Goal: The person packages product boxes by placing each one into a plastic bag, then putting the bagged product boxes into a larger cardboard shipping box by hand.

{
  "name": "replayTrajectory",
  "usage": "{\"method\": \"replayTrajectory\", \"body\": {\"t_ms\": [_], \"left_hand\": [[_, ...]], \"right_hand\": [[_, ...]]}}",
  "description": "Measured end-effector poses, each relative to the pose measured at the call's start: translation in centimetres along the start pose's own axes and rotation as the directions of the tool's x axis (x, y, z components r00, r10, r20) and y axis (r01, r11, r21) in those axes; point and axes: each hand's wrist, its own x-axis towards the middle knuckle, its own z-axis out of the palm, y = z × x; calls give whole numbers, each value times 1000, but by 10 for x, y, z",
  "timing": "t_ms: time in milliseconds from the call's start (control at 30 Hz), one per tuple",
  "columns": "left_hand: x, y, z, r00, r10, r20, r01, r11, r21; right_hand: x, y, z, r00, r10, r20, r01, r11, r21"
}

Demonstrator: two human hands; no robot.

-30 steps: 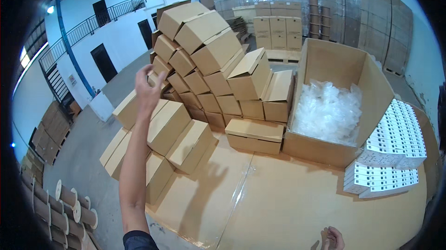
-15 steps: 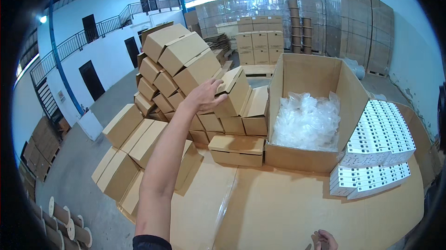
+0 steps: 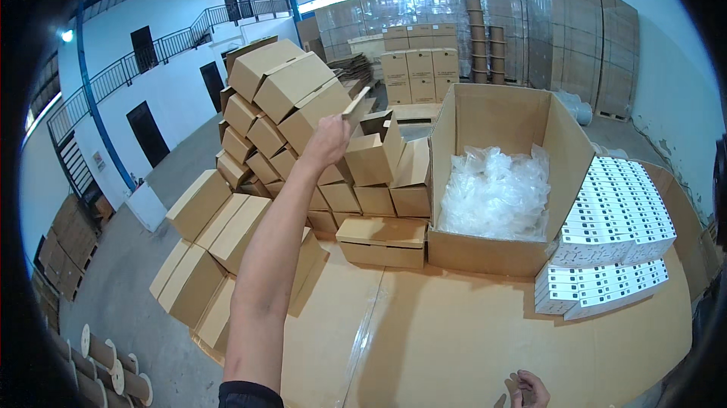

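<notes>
While the left hand (image 3: pixel 327 141) grasps the raised lid flap (image 3: pixel 357 103), the right hand (image 3: pixel 531 390), half curled, stays apart at the lower edge; whether it holds something, I cannot tell. The opened carton (image 3: pixel 372 162) lies just right of the left hand, the nearer one, its long axis seemingly pointing away. Further right stands a large carton (image 3: pixel 492 253) of clear plastic bags (image 3: pixel 496 192).

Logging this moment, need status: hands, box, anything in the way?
Left hand gripping raised lid; right hand low, near tabletop. Brown box open, atop other boxes. Closed boxes crowd its left side.
</notes>
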Motion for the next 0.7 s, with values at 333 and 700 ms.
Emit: {"method": "replayTrajectory", "body": {"t_ms": [333, 700], "left_hand": [[-46, 41, -95, 904, -294, -310, 245, 951, -187], [-313, 156, -72, 653, -727, -213, 442, 594, -673]], "right_hand": [[3, 16, 4, 998, 13, 54, -16, 999, 48], [69, -23, 36, 964, -49, 261, 29, 996, 81]]}}
